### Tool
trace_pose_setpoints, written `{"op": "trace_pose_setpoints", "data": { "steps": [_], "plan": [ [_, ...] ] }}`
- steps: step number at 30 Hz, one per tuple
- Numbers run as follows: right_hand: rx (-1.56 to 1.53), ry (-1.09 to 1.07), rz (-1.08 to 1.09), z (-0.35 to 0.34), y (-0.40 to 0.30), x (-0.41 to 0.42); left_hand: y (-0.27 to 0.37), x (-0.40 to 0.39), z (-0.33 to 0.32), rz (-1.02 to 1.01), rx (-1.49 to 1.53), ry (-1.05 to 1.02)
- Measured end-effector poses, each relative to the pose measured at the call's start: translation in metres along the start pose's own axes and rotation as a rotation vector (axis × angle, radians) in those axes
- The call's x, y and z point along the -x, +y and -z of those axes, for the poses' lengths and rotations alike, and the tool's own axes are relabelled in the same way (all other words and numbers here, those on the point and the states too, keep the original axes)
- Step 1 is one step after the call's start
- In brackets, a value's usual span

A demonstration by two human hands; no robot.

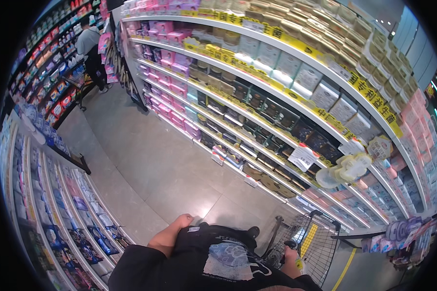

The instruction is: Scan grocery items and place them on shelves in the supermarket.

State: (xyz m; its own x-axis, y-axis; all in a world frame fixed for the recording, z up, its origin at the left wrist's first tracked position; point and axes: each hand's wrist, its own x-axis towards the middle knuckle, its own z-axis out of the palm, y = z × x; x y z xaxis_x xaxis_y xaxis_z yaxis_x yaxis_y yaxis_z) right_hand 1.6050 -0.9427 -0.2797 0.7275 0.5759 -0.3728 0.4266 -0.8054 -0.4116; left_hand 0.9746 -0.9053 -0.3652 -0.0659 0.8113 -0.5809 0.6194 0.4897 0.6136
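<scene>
My left hand (185, 219) hangs at my left side, beside the hem of my black T-shirt (189, 251). Its fingers look curled in, and nothing shows in them. On the other side, my right hand (290, 251) grips the black handle (290, 244) of a wire shopping cart (322, 247). The cart stands at my right, close to the long shelf. A yellow strip (309, 238) runs along its basket. Inside lies a pale, shiny item, too small to make out.
White shelves (247, 78) full of boxed and packaged goods run along the right. More shelves (58, 203) with packets stand at the left. Grey tiled floor (131, 145) lies between them. Farther up the aisle, a person (89, 43) stands by another cart (74, 82). Hanging packs (397, 236) jut out at right.
</scene>
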Motion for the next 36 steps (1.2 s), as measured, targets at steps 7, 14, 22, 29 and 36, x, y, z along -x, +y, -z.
{"op": "trace_pose_setpoints", "data": {
  "steps": [7,14,22,29,36],
  "plan": [
    [-0.117,-0.284,-0.211,-0.049,0.007,0.002,-0.115,0.063,0.079,0.176,-0.067,0.004],
    [-0.188,-0.394,-0.167,-0.065,-0.047,0.073,-0.126,0.069,0.061,0.178,-0.142,-0.050],
    [-0.244,-0.576,-0.194,-0.082,-0.083,0.111,-0.085,0.042,0.034,-0.013,0.002,0.042],
    [-0.342,-0.793,-0.241,-0.090,-0.104,0.131,-0.112,0.072,0.035,0.042,0.055,0.101],
    [-0.323,-0.808,-0.246,-0.097,-0.111,0.134,-0.126,0.086,-0.003,0.177,0.160,0.024]
  ]
}}
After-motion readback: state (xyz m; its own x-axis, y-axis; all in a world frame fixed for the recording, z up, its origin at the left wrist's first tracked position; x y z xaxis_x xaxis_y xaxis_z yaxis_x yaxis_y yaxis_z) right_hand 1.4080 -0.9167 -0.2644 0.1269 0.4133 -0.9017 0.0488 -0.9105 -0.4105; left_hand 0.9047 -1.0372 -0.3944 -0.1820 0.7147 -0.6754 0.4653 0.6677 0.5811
